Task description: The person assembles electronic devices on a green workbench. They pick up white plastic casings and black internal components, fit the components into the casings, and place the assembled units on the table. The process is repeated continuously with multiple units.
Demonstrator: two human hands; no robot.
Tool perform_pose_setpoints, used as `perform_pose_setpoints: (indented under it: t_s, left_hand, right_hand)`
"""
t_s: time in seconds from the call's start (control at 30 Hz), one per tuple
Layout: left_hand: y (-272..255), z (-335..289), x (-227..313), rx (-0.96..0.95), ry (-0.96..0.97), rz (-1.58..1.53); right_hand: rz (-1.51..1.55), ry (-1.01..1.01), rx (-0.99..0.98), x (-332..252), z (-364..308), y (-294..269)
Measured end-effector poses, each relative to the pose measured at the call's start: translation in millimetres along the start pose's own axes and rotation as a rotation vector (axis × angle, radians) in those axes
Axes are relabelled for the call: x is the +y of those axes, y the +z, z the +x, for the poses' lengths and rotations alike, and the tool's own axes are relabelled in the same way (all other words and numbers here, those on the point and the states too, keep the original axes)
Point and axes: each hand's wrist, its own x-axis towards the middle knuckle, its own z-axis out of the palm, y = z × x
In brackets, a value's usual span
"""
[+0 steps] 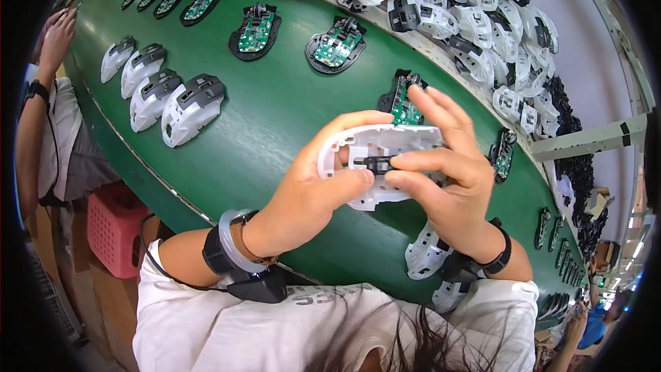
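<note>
My left hand point(297, 189) grips a white computer mouse shell point(375, 198), its hollow inside facing me. Between the thumb and forefinger of my right hand point(463, 178) is a small black plastic part point(377, 164). The part sits inside the shell, and my left thumb touches its left end. Whether it is seated there I cannot tell. Just beyond the shell, a mouse base with a green circuit board point(406, 107) lies on the table, partly hidden by my hands. Beside my right forearm lies another white shell point(425, 253).
Several mouse bases point(255, 33) with circuit boards are spaced along the green table point(275, 103). White-and-grey shells point(193, 110) stand in a row at left. Many shells point(475, 24) pile up beyond the far edge. A co-worker's arm point(41, 89) is at far left, near a pink stool point(113, 231).
</note>
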Motion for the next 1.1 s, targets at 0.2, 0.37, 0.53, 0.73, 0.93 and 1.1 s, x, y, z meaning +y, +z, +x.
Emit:
perform_pose_setpoints:
  t_s: [0.2, 0.37, 0.53, 0.73, 0.93, 1.1]
  left_hand:
    - [2.4, -1.4, -2.0, 0.055, 0.068, 0.182]
    - [8.9, -5.7, -3.4, 0.095, 0.122, 0.201]
    - [7.7, -6.4, -2.9, 0.139, 0.031, 0.311]
    - [5.4, 1.4, -0.3, 0.128, 0.026, 0.322]
    - [-0.3, -0.6, 2.9, 0.138, -0.064, 0.382]
    - [1.8, -5.1, 2.0, 0.006, 0.350, 0.877]
  right_hand:
    - [-0.388, -0.062, 0.009, -6.2, -1.7, -1.2]
    - [-0.488, -0.124, -0.088, -11.1, -10.5, 2.1]
    - [-0.497, -0.052, -0.244, -12.2, -13.8, -4.9]
    - [-0.393, -0.407, -0.013, 4.7, -13.6, 7.5]
    - [-0.764, -0.369, -0.160, -18.8, -20.9, 18.6]
    - [-0.452, -0.266, -0.135, -16.6, -28.6, -30.4]
